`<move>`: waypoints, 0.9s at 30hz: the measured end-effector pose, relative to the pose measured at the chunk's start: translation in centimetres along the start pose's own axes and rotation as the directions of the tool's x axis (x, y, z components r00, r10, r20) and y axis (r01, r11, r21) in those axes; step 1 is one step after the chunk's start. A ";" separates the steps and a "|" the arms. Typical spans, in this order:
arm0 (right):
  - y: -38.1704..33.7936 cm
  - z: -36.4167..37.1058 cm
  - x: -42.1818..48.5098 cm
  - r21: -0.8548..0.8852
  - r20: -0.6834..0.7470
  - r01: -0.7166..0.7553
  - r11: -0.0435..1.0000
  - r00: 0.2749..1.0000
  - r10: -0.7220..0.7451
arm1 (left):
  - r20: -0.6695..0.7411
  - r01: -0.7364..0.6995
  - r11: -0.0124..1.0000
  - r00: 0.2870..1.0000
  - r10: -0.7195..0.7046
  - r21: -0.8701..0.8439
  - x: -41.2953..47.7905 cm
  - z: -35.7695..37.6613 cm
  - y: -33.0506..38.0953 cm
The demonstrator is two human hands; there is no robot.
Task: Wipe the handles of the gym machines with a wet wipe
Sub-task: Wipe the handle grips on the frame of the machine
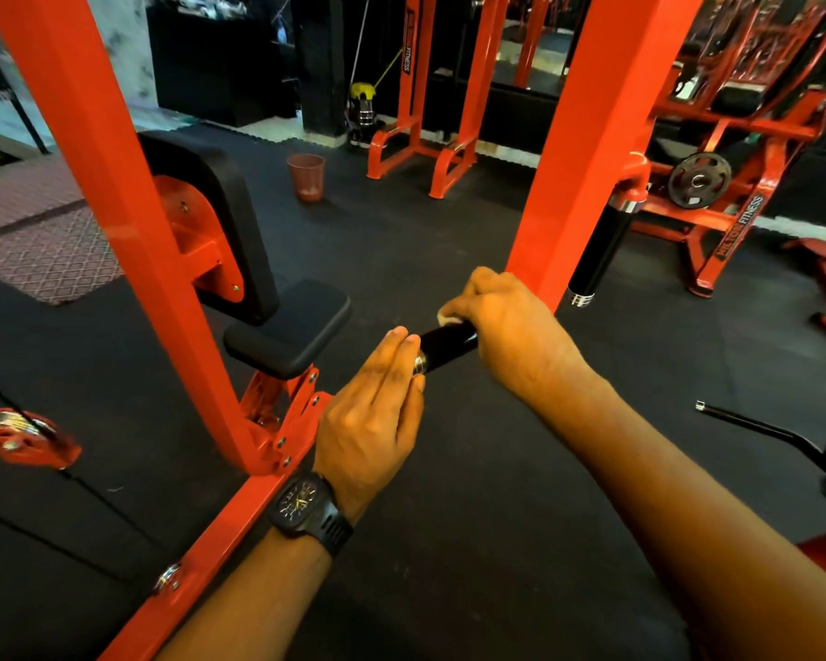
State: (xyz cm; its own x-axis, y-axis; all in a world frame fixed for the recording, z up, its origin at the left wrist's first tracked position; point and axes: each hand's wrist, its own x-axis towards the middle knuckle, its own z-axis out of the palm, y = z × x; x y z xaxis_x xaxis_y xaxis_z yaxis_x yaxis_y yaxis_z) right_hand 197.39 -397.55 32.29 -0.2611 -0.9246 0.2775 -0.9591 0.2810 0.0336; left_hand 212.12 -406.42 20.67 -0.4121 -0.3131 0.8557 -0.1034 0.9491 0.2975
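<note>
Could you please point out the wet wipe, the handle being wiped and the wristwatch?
wet wipe (450, 320): head view, its white exposed corner.
handle (447, 346): head view, bare black middle.
wristwatch (301, 504): head view, its dial.

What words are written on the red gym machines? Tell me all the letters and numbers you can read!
"FITNESS": on the slanted red leg at the right; the word before it is too blurred to read.
"FITNESS": running up the black strip on the far machine's post.
Sticker on the weight plate: too small to read.
Dial of the watch: no readable numbers.
</note>
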 end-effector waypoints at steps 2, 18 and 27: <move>1.1 0.5 -0.2 0.054 -0.076 -0.141 0.989 0.987 0.145 | 0.009 -0.007 1.000 1.000 0.007 0.005 0.1 0.0 -0.1; -4.0 6.7 -4.1 0.685 -0.437 -0.299 0.664 0.560 0.704 | 0.028 -0.014 1.000 1.000 0.014 0.008 0.0 -0.2 -0.3; -6.0 7.3 -2.5 0.995 0.057 -0.095 -0.038 0.204 0.977 | 0.020 -0.022 1.000 1.000 0.022 0.017 0.1 -0.3 -0.2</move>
State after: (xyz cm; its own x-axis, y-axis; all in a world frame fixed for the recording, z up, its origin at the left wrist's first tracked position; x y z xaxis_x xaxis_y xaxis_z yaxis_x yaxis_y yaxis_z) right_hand 203.05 -398.78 24.36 -0.9969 0.0710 0.0348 -0.0470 -0.1793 -0.9827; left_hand 212.37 -406.62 20.83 -0.4325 -0.2914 0.8532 -0.1096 0.9563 0.2710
